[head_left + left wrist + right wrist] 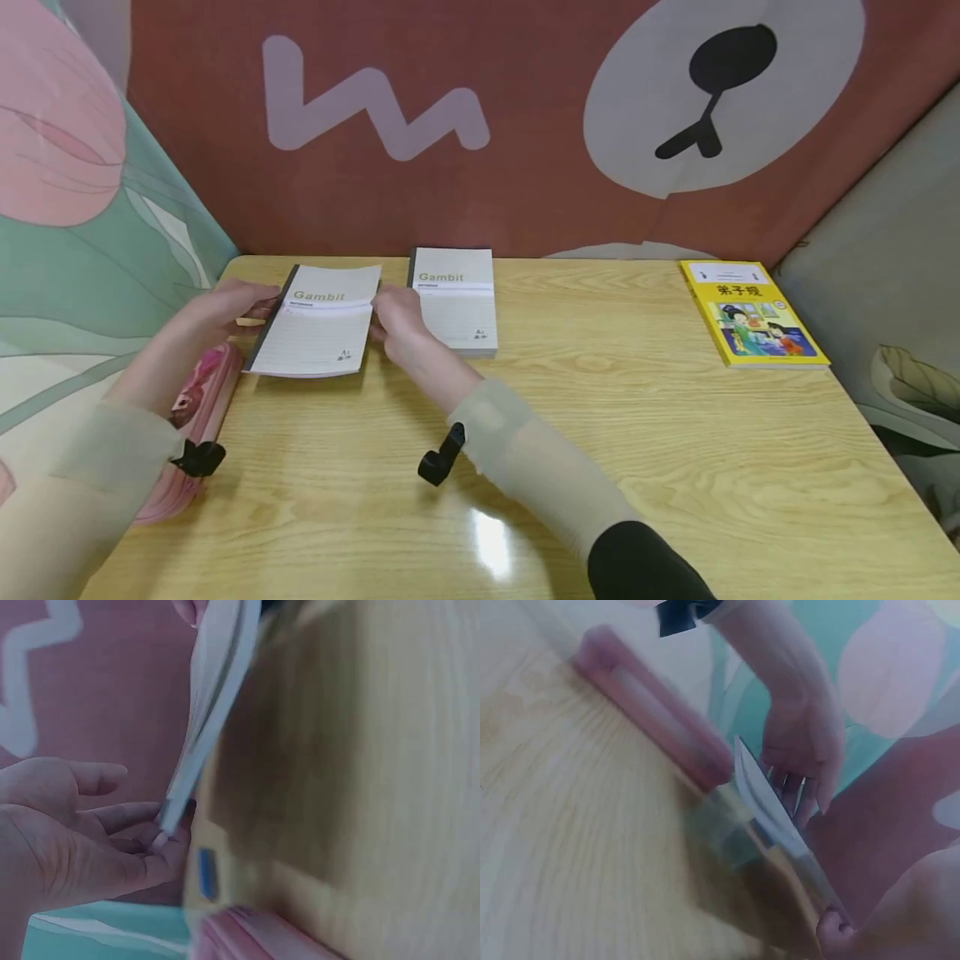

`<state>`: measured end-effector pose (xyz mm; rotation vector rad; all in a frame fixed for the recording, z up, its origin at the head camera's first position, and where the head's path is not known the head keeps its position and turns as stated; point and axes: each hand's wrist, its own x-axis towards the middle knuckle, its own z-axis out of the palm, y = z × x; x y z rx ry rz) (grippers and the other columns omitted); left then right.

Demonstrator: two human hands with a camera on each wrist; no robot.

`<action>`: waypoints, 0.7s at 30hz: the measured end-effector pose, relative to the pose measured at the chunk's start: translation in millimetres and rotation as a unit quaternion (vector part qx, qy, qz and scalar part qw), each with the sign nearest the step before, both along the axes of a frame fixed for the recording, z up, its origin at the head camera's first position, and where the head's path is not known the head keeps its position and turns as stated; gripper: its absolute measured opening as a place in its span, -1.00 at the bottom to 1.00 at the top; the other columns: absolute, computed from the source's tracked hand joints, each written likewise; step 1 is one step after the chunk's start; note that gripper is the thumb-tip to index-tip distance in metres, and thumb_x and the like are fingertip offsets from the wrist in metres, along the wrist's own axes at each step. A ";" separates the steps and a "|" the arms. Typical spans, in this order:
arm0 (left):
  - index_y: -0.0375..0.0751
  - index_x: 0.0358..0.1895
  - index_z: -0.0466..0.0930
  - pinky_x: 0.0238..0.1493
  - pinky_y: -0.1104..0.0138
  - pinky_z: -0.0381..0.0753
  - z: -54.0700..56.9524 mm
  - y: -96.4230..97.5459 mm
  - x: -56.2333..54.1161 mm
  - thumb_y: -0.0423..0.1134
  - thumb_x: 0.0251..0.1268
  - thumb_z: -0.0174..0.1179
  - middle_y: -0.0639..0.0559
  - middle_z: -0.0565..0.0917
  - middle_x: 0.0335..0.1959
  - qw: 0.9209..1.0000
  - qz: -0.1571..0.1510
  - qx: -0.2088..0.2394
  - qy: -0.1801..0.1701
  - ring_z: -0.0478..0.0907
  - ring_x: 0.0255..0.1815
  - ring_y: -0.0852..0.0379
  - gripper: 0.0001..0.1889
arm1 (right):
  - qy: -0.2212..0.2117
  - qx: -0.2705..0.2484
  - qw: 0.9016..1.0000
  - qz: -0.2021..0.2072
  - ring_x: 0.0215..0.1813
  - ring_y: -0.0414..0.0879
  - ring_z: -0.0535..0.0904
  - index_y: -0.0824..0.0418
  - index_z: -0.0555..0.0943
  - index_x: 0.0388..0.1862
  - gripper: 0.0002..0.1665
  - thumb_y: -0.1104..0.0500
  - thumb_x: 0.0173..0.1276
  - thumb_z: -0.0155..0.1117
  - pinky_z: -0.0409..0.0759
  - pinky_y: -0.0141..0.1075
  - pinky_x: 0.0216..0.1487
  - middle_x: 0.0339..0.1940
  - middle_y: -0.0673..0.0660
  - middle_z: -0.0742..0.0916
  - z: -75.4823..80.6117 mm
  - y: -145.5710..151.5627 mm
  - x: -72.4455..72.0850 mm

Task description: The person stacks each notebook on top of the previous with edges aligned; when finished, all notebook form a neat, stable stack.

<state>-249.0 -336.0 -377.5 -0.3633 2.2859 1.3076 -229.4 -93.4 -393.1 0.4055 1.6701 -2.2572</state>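
Note:
A white notebook (318, 337) marked "Gambit", with a dark spine, is lifted and tilted above the left part of the table. My right hand (401, 321) pinches its right edge. On the spine side is my left hand (238, 304); in the left wrist view its fingertips (176, 844) touch the notebook's lower edge from beneath, while the thumb stands away from it. The notebook's pages bow slightly in that view. Just right of my right hand, a second white "Gambit" notebook (457, 312) lies flat, seemingly on a stack.
A pink pencil case (217, 392) lies at the table's left edge, partly under my left forearm. A yellow picture-covered book (765, 325) lies at the far right. Near the pencil case is a small blue object (207, 874). A printed cloth (525, 192) hangs behind the table (600, 417).

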 end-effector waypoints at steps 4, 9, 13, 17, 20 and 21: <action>-0.30 0.28 0.44 -0.09 0.48 0.61 12.7 12.3 4.9 0.07 0.63 -0.09 0.32 0.51 -0.28 0.998 -0.022 0.007 0.051 0.44 -0.14 0.30 -0.49 | 0.011 -0.026 0.999 0.020 0.18 -0.02 0.48 0.40 0.63 0.01 -0.64 0.52 0.39 -0.05 0.54 0.01 0.41 0.13 0.10 0.62 8.2 23.9 -4.2; -0.43 0.59 0.10 0.03 0.54 0.60 18.5 49.2 8.4 0.02 0.66 -0.12 0.05 0.57 0.21 0.991 -0.027 0.058 0.117 0.49 -0.03 0.35 -0.31 | 0.032 -0.041 0.998 0.026 0.51 0.08 0.41 0.31 0.36 0.54 -0.37 0.41 0.50 0.03 0.50 -0.06 0.48 0.50 0.20 0.52 13.8 65.2 -13.9; -0.41 0.63 -0.02 0.43 0.26 0.52 15.4 87.8 9.2 -0.05 0.67 -0.15 -0.29 0.23 0.61 0.986 -0.003 0.087 0.141 0.41 0.41 -0.01 -0.31 | 0.052 -0.064 0.997 0.014 0.46 0.08 0.47 0.36 0.36 0.53 -0.38 0.41 0.49 0.06 0.43 -0.03 0.52 0.47 0.25 0.55 12.2 96.6 -20.5; -0.35 0.63 0.02 0.61 0.02 0.34 10.5 124.1 10.0 -0.07 0.67 -0.11 -0.25 0.17 0.65 0.984 0.033 0.086 0.155 0.19 0.64 -0.14 -0.34 | 0.062 -0.060 0.996 0.007 0.48 0.04 0.46 0.35 0.38 0.52 -0.40 0.39 0.52 0.06 0.39 -0.04 0.57 0.48 0.24 0.55 5.3 124.1 -24.7; -0.31 0.63 0.04 0.64 0.02 0.30 5.4 145.7 9.5 -0.07 0.66 -0.09 -0.18 0.11 0.68 0.982 0.040 0.088 0.165 0.11 0.68 -0.10 -0.34 | 0.069 -0.059 0.996 -0.003 0.53 0.03 0.41 0.35 0.34 0.55 -0.39 0.39 0.53 0.03 0.32 -0.03 0.63 0.52 0.24 0.51 -0.9 142.3 -27.5; -0.30 0.63 0.05 0.64 0.03 0.30 3.2 151.6 9.0 -0.07 0.65 -0.08 -0.16 0.10 0.69 0.981 0.042 0.091 0.167 0.12 0.68 -0.09 -0.35 | 0.071 -0.063 0.995 -0.008 0.55 0.04 0.39 0.36 0.32 0.55 -0.38 0.40 0.53 0.02 0.30 -0.02 0.64 0.53 0.25 0.49 -3.1 147.5 -28.7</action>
